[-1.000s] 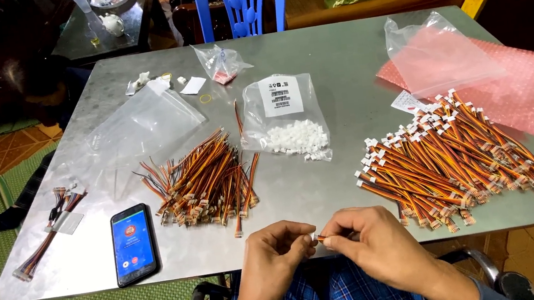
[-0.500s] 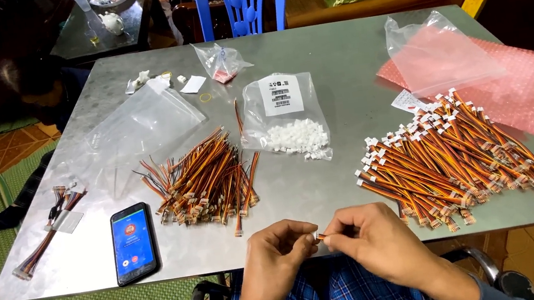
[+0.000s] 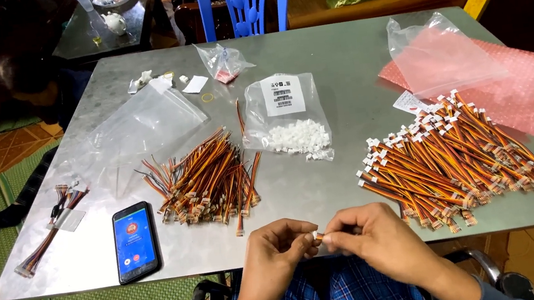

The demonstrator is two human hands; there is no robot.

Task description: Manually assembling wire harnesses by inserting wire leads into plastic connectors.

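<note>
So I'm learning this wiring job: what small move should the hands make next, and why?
Probably press the small white plug in the left hand fully onto the wire end pinched by the right hand. The two pieces meet between the fingertips at the table edge, and finished wires with white plugs lie at right.

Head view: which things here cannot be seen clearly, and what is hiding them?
- Small part pinched between left hand and right hand: fingers cover nearly all of it; too small to identify.
- Wire piece's far end: hidden inside the right hand.
- Phone screen: too small to read.
- Blue chair: cut off by the top edge.
- Wire pile count: strands overlap.
</note>
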